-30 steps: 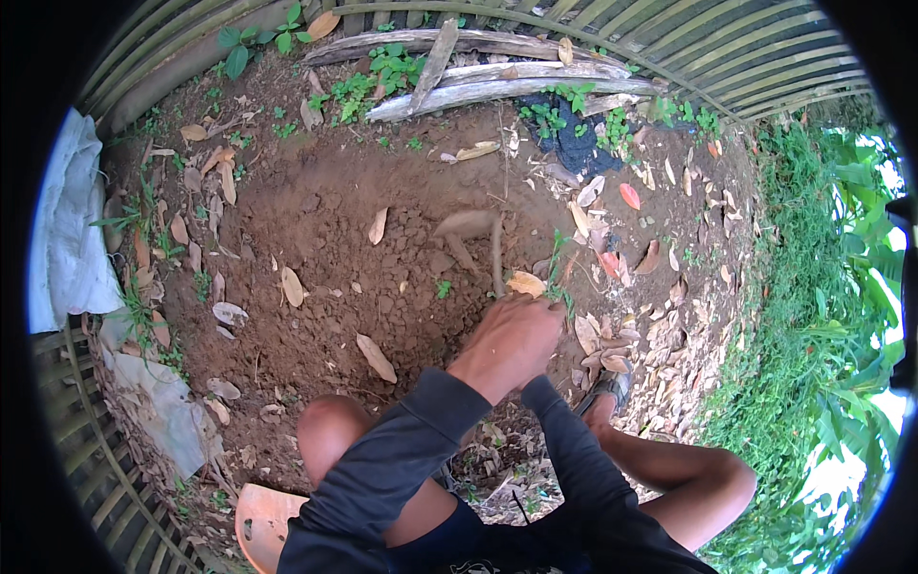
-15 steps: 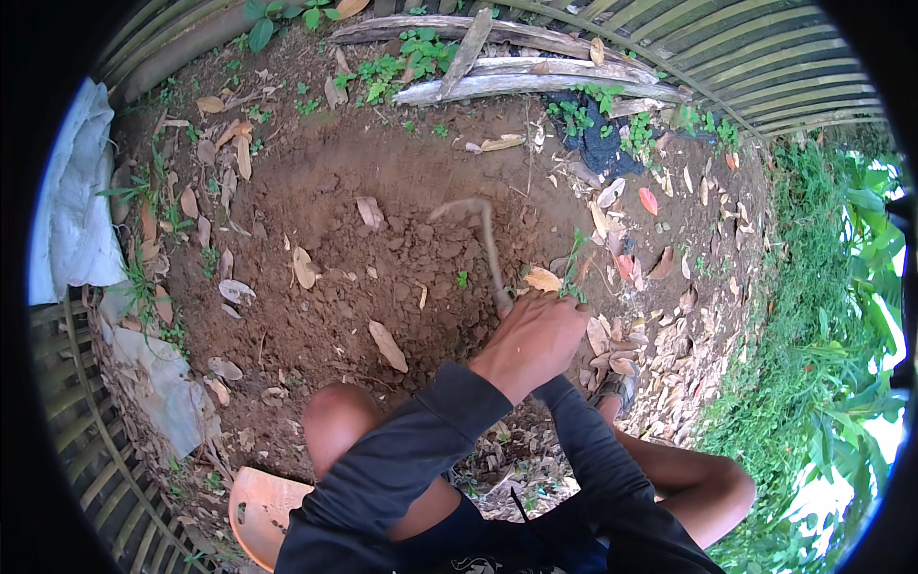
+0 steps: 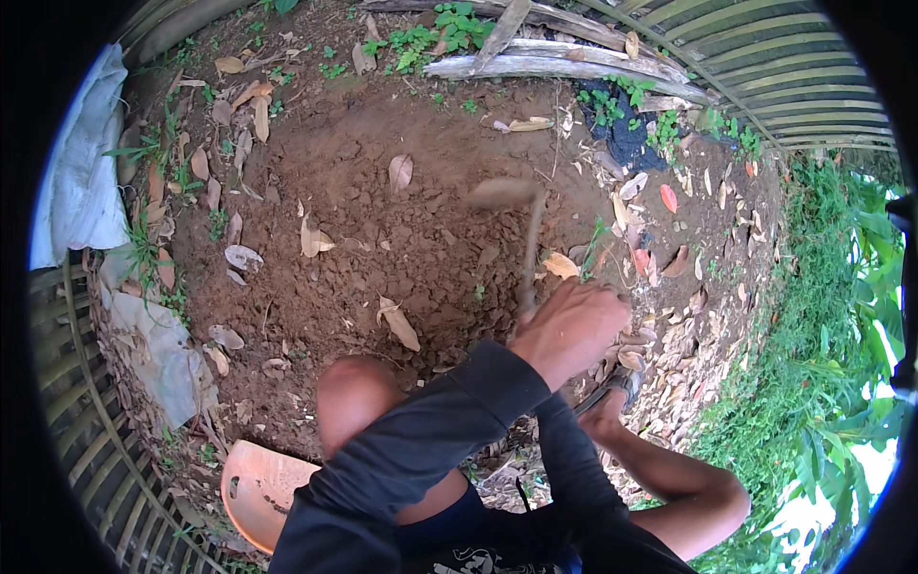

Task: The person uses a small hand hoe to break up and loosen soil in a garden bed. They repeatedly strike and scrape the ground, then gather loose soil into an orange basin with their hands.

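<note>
My left hand [image 3: 579,330] is closed, its fingers curled, where the thin handle of a hoe [image 3: 532,253] comes up. The hoe's head bends left over the loosened brown soil [image 3: 373,258], and its blade is blurred by motion. My right forearm [image 3: 569,440] passes under my left wrist. The right hand is hidden beneath the left, so its fingers do not show. Dry leaves lie on the soil, one brown leaf [image 3: 398,323] just left of my hands. A small green seedling [image 3: 479,292] stands close to the handle.
My bent knee [image 3: 356,397] is left of my arms, and my foot [image 3: 612,392] is to the right. An orange plastic container [image 3: 263,493] lies at lower left. Weathered logs [image 3: 574,62] and a slatted fence [image 3: 765,72] border the far side. A white sack [image 3: 81,172] hangs at left.
The hoe and my hands have moved slightly toward me over the ground, and its head now looks larger and more blurred. My view has shifted, so the ground sits higher and further right.
</note>
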{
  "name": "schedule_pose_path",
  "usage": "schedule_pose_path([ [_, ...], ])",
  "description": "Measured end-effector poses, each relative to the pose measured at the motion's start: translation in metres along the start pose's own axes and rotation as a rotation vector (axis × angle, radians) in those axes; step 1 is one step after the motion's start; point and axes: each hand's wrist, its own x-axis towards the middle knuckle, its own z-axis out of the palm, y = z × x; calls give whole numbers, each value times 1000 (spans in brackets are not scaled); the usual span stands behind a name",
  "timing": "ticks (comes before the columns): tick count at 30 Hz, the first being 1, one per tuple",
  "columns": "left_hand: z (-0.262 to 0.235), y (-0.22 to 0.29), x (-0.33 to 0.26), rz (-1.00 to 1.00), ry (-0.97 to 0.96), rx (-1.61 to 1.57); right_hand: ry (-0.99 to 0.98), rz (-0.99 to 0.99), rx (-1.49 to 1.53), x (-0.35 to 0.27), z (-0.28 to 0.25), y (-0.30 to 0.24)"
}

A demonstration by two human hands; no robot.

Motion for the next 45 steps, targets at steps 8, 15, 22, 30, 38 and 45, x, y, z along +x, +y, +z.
schedule_pose_path([
  [8,-12,5,-6,54,97,65,235,-133,-64,3,36,31],
  [15,-18,6,-18,-23,127,49,57,-20,-8,-12,-32,66],
  [22,-6,-2,-8,5,-27,107,-142,238,-282,-70,29,83],
  [30,3,1,-7,-30,-175,59,121,82,110,-16,10,44],
  [38,14,3,-15,80,32,34,86,110,-76,-71,8,40],
  [45,10,3,-4,79,-110,32,119,131,-79,-60,21,36],
])
